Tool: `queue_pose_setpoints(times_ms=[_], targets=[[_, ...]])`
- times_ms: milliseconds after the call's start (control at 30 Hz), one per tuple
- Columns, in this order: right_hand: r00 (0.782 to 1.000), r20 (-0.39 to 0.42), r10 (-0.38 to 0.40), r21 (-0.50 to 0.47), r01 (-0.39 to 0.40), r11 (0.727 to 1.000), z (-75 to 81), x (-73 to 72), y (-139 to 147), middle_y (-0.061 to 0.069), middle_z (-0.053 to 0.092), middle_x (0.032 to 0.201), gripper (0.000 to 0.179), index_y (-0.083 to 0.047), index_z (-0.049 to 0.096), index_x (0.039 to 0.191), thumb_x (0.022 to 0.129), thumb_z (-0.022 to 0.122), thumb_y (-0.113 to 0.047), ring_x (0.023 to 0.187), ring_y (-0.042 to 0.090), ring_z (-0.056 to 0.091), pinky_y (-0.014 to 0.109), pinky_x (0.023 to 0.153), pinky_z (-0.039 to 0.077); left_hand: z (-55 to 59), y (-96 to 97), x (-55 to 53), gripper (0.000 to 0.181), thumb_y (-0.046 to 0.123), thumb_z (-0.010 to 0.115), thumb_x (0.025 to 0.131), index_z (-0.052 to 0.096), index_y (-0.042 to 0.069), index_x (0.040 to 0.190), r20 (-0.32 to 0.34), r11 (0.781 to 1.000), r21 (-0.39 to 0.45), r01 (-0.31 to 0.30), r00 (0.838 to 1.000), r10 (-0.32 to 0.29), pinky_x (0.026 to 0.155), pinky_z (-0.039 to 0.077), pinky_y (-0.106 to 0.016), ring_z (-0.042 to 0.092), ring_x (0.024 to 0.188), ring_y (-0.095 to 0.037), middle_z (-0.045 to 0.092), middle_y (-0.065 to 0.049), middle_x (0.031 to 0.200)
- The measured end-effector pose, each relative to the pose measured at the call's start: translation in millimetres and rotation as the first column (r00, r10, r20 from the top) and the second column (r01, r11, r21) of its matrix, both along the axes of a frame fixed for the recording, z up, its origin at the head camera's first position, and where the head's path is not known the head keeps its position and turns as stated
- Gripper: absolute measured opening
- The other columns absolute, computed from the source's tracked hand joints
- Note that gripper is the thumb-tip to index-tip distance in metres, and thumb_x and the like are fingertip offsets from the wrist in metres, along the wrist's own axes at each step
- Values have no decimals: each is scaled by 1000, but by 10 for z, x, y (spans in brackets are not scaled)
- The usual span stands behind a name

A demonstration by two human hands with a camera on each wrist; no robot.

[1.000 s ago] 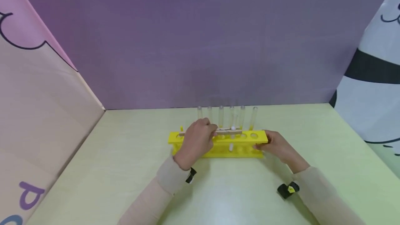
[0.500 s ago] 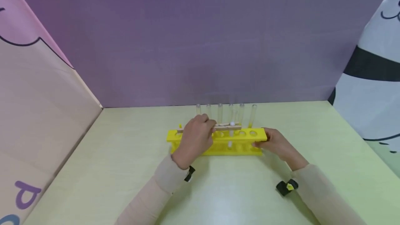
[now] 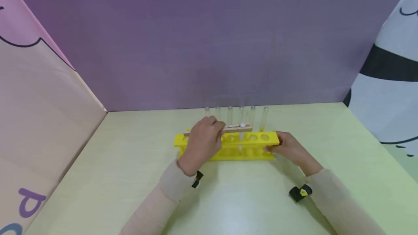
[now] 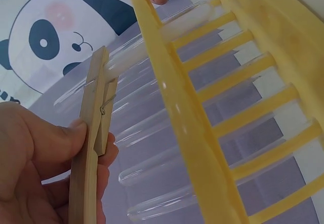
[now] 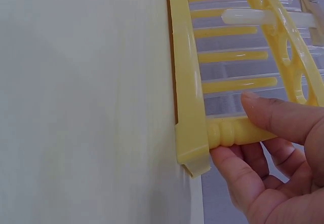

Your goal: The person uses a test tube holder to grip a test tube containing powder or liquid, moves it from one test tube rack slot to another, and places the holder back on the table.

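Note:
My left hand (image 3: 204, 142) pinches a wooden test tube clamp (image 4: 91, 133) between thumb and fingers. The clamp's far end grips a test tube (image 4: 187, 21) with white contents. This tube passes down through a hole in the yellow test tube rack (image 3: 249, 140), its lower end showing between the rack's upper and lower bars. My right hand (image 3: 289, 149) grips the rack's right end post, with the thumb on the near side in the right wrist view (image 5: 288, 122). Part of the rack's left side is hidden behind my left hand.
Several clear test tubes (image 3: 230, 115) stand upside down on yellow pegs along the rack's back. The rack stands on a pale table (image 3: 143, 191). A purple wall (image 3: 209, 46) rises behind it, with printed panels at both sides.
My left hand has lifted the clamp and the white-filled test tube slightly relative to the rack. The right hand keeps its grip on the end post. The head view has shifted a little.

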State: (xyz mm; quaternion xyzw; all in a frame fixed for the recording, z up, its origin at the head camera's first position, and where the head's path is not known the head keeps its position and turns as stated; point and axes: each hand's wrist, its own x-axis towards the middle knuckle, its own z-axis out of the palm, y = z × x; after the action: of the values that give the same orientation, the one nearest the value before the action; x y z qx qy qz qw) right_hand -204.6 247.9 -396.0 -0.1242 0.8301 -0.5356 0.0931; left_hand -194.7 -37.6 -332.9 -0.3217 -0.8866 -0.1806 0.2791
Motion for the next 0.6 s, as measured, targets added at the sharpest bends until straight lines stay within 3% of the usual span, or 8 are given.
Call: queue_pose_setpoints(times_ms=[600], targets=[[1000, 14, -23, 36, 23, 999, 23, -14, -5, 26, 62, 115, 41, 16, 51, 125, 89, 65, 3, 88, 13, 60, 26, 75, 53, 85, -48, -6, 12, 5, 73, 85, 75, 2, 97, 2, 1000, 3, -16, 1000, 16, 67, 50, -29, 57, 73, -21, 65, -8, 84]])
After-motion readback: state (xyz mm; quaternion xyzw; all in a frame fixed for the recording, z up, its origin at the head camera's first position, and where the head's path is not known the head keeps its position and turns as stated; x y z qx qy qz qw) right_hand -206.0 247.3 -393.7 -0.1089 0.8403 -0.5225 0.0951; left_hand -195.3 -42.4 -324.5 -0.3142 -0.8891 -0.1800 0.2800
